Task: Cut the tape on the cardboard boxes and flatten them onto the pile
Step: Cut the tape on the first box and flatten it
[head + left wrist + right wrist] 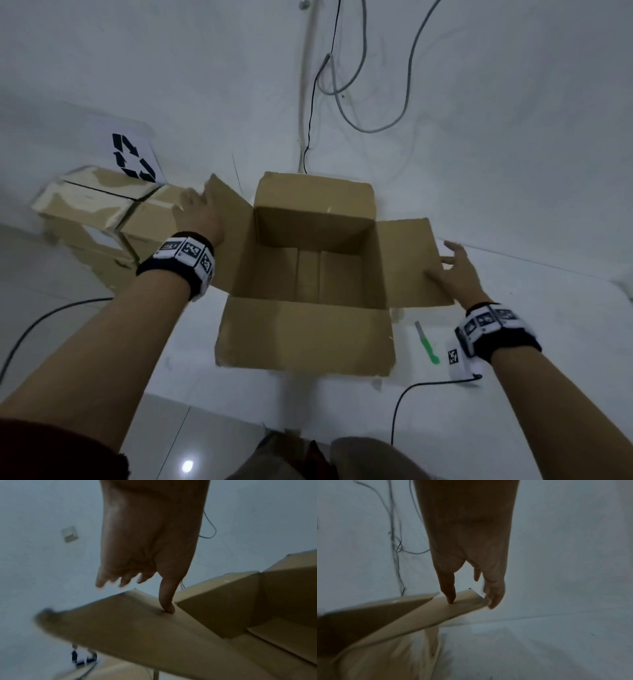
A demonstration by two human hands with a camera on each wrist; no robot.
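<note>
An open brown cardboard box (308,329) stands upright on the white table (534,308), all its top flaps folded outward and its inside bare. My left hand (200,212) lies on the left flap (120,622); the thumb (167,605) presses its inner face and the fingers reach past its outer edge. My right hand (454,270) rests on the right flap (407,263). There the thumb (451,599) presses down while the spread fingers hang at the flap's end corner (479,599). A green-handled knife (426,342) lies on the table to the right of the box, in neither hand.
Left of the box sits a stack of taped cardboard boxes (96,205), with a recycling sign (133,157) on the wall behind. Loose cables (342,85) hang down the wall. A black cable (411,387) and a white marker tag (455,359) lie near the table's front edge.
</note>
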